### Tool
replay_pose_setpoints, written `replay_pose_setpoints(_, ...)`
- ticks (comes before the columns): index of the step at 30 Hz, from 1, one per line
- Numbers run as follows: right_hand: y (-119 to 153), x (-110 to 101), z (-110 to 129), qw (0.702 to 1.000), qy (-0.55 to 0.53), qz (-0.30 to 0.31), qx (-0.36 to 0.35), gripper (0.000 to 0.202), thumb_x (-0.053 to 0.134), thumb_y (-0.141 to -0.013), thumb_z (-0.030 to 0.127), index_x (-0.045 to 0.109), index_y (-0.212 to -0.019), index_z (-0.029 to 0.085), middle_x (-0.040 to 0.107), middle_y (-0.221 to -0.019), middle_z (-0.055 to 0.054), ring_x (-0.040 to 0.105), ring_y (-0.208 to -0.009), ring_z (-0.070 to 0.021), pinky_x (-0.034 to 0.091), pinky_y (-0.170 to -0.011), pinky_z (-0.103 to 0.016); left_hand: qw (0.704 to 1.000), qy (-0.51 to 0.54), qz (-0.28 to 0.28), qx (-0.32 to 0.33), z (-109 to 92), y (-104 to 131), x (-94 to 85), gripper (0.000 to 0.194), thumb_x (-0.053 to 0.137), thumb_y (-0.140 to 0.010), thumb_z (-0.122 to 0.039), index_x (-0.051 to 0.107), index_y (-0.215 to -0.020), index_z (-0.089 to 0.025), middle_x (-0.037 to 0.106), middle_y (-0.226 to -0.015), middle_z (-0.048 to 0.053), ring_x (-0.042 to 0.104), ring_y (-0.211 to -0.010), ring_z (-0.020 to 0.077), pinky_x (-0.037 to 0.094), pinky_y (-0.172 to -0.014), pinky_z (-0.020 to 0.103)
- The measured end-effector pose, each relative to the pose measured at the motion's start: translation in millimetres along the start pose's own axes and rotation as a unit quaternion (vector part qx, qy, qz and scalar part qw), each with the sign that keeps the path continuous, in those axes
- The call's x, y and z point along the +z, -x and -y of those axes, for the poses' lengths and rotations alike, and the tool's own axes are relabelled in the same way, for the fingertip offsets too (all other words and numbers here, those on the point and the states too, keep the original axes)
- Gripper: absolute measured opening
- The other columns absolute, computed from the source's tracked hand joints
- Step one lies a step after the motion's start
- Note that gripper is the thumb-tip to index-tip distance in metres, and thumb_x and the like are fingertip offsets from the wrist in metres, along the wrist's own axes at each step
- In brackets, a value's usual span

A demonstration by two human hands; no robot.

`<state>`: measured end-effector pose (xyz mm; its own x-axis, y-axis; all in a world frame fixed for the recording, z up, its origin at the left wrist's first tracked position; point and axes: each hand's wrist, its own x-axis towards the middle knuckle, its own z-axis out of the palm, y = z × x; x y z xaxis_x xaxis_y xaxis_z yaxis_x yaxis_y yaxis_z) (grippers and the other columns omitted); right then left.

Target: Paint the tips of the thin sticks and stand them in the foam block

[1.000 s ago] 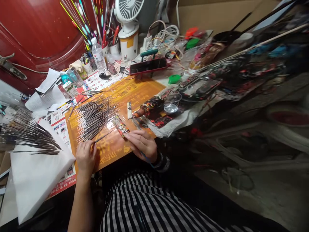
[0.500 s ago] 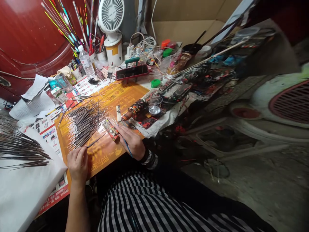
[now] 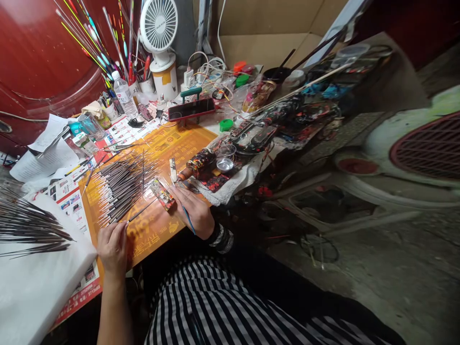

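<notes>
My left hand (image 3: 113, 245) is closed at the near edge of the orange tabletop mat (image 3: 158, 235), pinching the end of a thin dark fishing float (image 3: 142, 211) that points up and right. In my right hand (image 3: 197, 214) is a slim paintbrush (image 3: 188, 220) with a blue handle, held like a pen. Its tip is too fine to make out. A paint-spattered block (image 3: 163, 194) lies just left of my right fingers. Beyond my left hand, several dark fishing floats (image 3: 120, 184) lie side by side in a pile on the mat.
More dark floats (image 3: 32, 220) rest on white foam (image 3: 39, 287) at left. A phone (image 3: 191, 109) leans on a stand behind the mat, near a white fan (image 3: 159, 26) and a water bottle (image 3: 124, 93). Paint-crusted jars and tools (image 3: 251, 136) crowd the right side.
The whole view has shifted slightly, so things appear a little further left. My left hand still pinches the float and my right hand still holds the paintbrush, with little visible movement.
</notes>
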<state>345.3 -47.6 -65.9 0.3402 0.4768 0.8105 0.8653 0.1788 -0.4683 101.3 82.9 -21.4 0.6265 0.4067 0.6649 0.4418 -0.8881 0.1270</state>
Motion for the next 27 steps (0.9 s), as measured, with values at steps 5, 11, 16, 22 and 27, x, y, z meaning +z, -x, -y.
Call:
replay_pose_setpoints(5, 11, -16, -16, 0.997, -0.005, -0.024, -0.074, 0.053, 0.049, -0.097, 0.009, 0.045, -0.149, 0.017, 0.072, -0.119, -0.013, 0.071, -0.108, -0.0232, 0.064, -0.091, -0.039, 1.0, -0.004, 0.004, -0.007, -1, 0, 1.2, 0.017, 0.062, -0.093, -0.021, 0.069, -0.109, -0.023, 0.072, -0.098, 0.006, 0.059, -0.084, 0.0185, 0.047, -0.081, 0.034)
replay_pose_setpoints(11, 21, -21, -33, 0.994, 0.013, -0.031, -0.106, 0.05, 0.051, -0.095, 0.009, 0.049, -0.145, 0.015, 0.075, -0.106, -0.012, 0.074, -0.096, -0.0221, 0.065, -0.083, -0.037, 1.0, -0.011, 0.011, -0.011, 0, 1, 2.3, 0.015, 0.062, -0.093, -0.022, 0.069, -0.106, -0.023, 0.072, -0.095, 0.006, 0.061, -0.086, 0.0191, 0.047, -0.082, 0.035)
replay_pose_setpoints(16, 18, -20, -31, 0.994, 0.007, -0.02, -0.111, 0.052, 0.053, -0.094, 0.008, 0.047, -0.146, 0.012, 0.074, -0.107, -0.014, 0.073, -0.101, -0.023, 0.064, -0.084, -0.037, 1.0, -0.008, 0.005, 0.001, 0, 0, 2.3, 0.016, 0.064, -0.092, -0.02, 0.068, -0.107, -0.022, 0.071, -0.095, 0.006, 0.061, -0.085, 0.0187, 0.047, -0.081, 0.035)
replay_pose_setpoints(22, 22, -19, -33, 0.996, -0.003, -0.014, -0.091, 0.052, 0.052, -0.096, 0.011, 0.047, -0.147, 0.016, 0.074, -0.113, -0.013, 0.072, -0.104, -0.0224, 0.064, -0.089, -0.037, 1.0, -0.005, 0.007, -0.009, -3, -1, 1.0, 0.016, 0.063, -0.093, -0.021, 0.068, -0.107, -0.023, 0.071, -0.096, 0.006, 0.061, -0.086, 0.0185, 0.047, -0.082, 0.035)
replay_pose_setpoints(27, 25, -17, -34, 0.996, 0.003, -0.013, -0.09, 0.051, 0.051, -0.096, 0.012, 0.049, -0.146, 0.017, 0.073, -0.115, -0.013, 0.072, -0.104, -0.0226, 0.063, -0.09, -0.037, 1.0, 0.0, 0.008, -0.016, -3, -1, 0.7, 0.014, 0.063, -0.093, -0.022, 0.069, -0.106, -0.023, 0.071, -0.095, 0.006, 0.062, -0.084, 0.0189, 0.047, -0.08, 0.035)
